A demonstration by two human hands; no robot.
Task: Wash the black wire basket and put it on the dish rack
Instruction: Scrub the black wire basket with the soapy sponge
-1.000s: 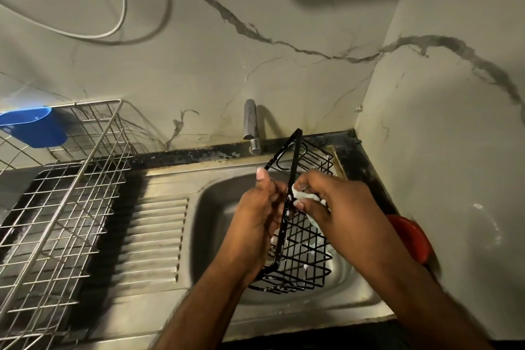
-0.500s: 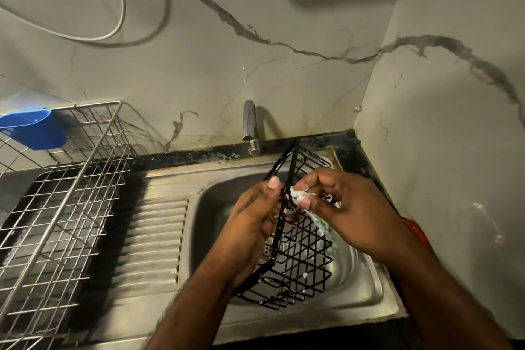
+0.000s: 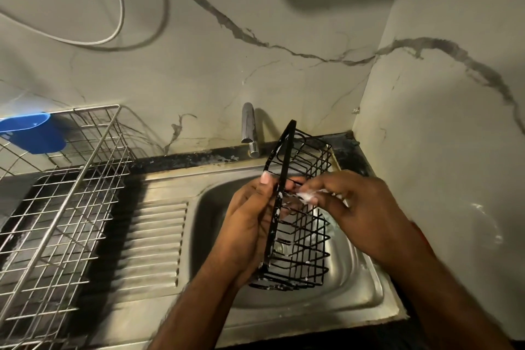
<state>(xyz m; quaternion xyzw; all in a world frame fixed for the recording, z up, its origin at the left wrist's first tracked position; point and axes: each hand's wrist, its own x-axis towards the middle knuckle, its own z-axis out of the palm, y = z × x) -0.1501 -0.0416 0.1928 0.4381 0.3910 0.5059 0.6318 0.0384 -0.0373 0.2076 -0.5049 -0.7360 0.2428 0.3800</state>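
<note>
Both hands are working over the sink (image 3: 366, 287). Left hand (image 3: 250, 219) is gripping the black wire basket (image 3: 301, 224) by its solid edge, fingers curled round it, basket tilted on end. Right hand (image 3: 360, 207) is pinching a soapy scrub pad (image 3: 308, 196) against the wires. Best to turn the basket, scrubbing each face, rinsing before the dish rack (image 3: 56, 207) at left.

No readable text, labels, brand names, numbers or signs appear anywhere in this view.
</note>
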